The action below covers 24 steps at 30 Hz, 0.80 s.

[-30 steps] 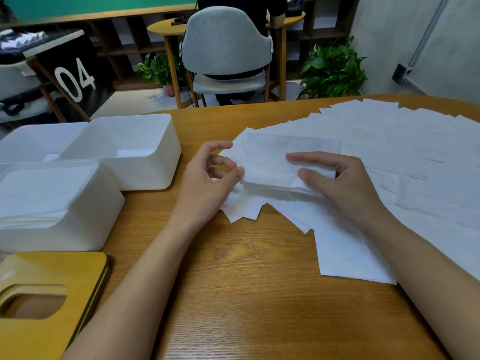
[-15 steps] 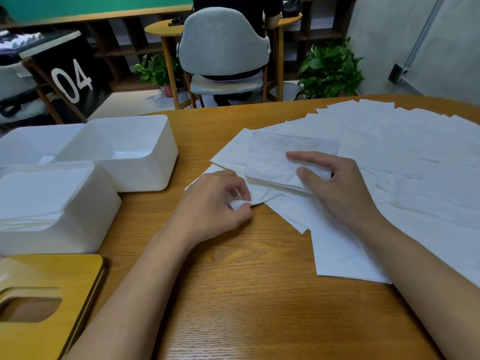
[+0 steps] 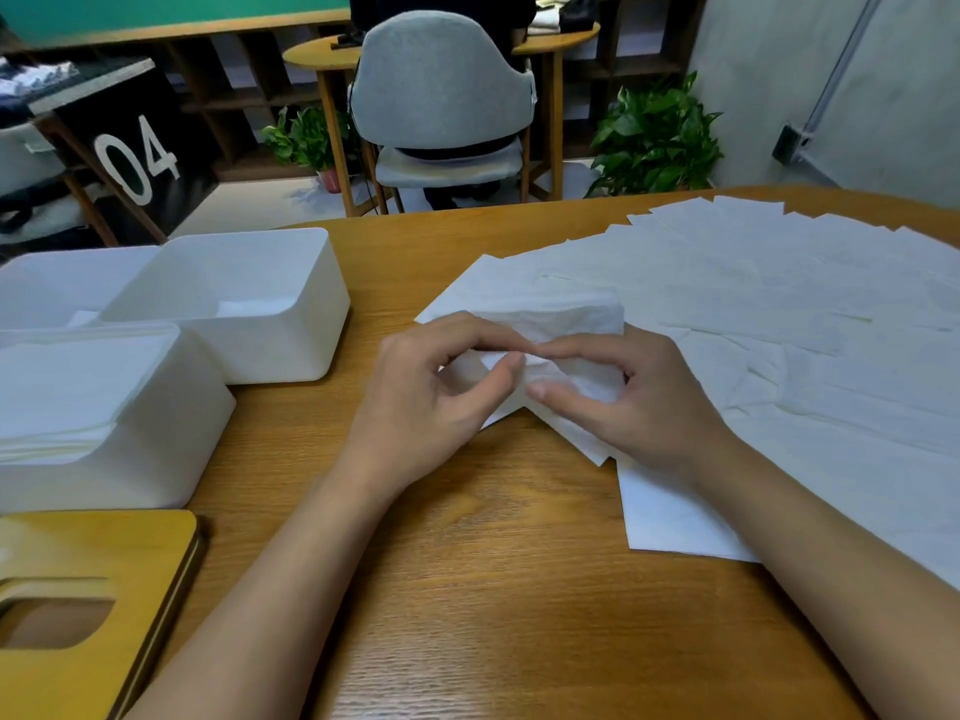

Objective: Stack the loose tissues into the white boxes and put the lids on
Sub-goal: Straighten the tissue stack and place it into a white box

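At nine o'clock, a full white plastic box (image 3: 104, 418) sits on the brown wooden table (image 3: 493, 589). In the middle, the left hand (image 3: 431, 402) and right hand (image 3: 644, 407) pinch one soft white tissue (image 3: 561, 317), fingers (image 3: 571, 405) curled onto it. Flat white tissues (image 3: 779, 330) spread toward three o'clock.

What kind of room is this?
Probably a shared workroom or studio, not a home: a black stand marked 04, open wooden shelving along the wall, and a grey chair at another small round table, with potted plants nearby.
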Available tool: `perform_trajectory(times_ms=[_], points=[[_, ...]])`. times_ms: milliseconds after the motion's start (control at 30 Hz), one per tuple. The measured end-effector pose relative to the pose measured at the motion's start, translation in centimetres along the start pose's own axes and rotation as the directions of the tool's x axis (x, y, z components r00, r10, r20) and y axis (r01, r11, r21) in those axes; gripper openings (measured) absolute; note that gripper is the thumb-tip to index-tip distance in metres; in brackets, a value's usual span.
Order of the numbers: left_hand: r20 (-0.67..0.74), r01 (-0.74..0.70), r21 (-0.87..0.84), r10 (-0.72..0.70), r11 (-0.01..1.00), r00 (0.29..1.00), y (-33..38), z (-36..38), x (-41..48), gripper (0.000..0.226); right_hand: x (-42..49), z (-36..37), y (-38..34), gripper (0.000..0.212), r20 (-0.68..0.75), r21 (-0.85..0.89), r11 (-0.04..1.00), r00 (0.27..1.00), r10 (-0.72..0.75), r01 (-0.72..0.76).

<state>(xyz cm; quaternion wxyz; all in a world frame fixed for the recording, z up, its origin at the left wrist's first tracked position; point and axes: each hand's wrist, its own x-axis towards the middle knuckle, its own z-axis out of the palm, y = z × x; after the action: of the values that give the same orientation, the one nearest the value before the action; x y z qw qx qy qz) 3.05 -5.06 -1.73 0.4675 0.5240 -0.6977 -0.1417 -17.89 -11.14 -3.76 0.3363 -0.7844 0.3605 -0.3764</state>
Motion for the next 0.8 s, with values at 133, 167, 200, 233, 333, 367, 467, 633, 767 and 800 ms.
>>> perform_trajectory(times_ms=[133,167,200,233,333,367,467,633,767,800], points=[[-0.021,0.082,-0.011,-0.082,0.997,0.996,0.0,-0.6,0.0,0.036,0.3,0.0,0.0,0.007,-0.126,0.123,0.991,0.989,0.073,-0.057],[-0.030,0.114,-0.046,-0.115,0.992,0.993,-0.1,-1.1,0.1,0.040,0.4,-0.3,-0.2,0.005,-0.131,0.185,0.979,0.985,0.112,-0.087],[-0.035,0.142,-0.095,-0.146,0.985,0.989,-0.3,-1.5,0.3,0.042,0.5,-0.7,-0.3,0.005,-0.126,0.228,0.968,0.982,0.139,-0.107],[-0.037,0.164,-0.141,-0.171,0.976,0.985,-0.4,-1.7,0.5,0.042,0.6,-0.9,-0.4,0.005,-0.109,0.250,0.960,0.982,0.156,-0.125],[-0.033,0.185,-0.190,-0.195,0.964,0.980,-0.3,-1.9,0.7,0.042,0.5,-1.0,-0.9,0.020,-0.005,0.275,0.949,0.987,0.160,-0.152],[-0.028,0.186,-0.180,-0.194,0.966,0.981,-0.2,-1.8,0.7,0.042,0.4,-0.9,-1.1,0.030,0.036,0.278,0.949,0.989,0.142,-0.146],[-0.005,0.183,-0.134,-0.185,0.974,0.983,0.0,-1.6,0.5,0.043,0.2,-0.6,-1.3,0.061,0.116,0.190,0.977,0.990,0.080,-0.101],[0.015,0.186,-0.164,-0.186,0.969,0.982,-0.1,-1.1,0.4,0.041,0.1,-0.2,-1.5,0.084,0.162,0.119,0.990,0.985,0.057,-0.077],[-0.008,0.198,-0.178,-0.203,0.964,0.979,-0.5,-1.1,0.5,0.041,0.0,-0.3,-1.7,0.085,0.184,0.126,0.990,0.982,0.040,-0.064],[-0.011,0.202,-0.175,-0.207,0.964,0.978,-0.5,-1.0,0.5,0.041,0.0,-0.3,-1.7,0.084,0.184,0.116,0.992,0.982,0.034,-0.056]])
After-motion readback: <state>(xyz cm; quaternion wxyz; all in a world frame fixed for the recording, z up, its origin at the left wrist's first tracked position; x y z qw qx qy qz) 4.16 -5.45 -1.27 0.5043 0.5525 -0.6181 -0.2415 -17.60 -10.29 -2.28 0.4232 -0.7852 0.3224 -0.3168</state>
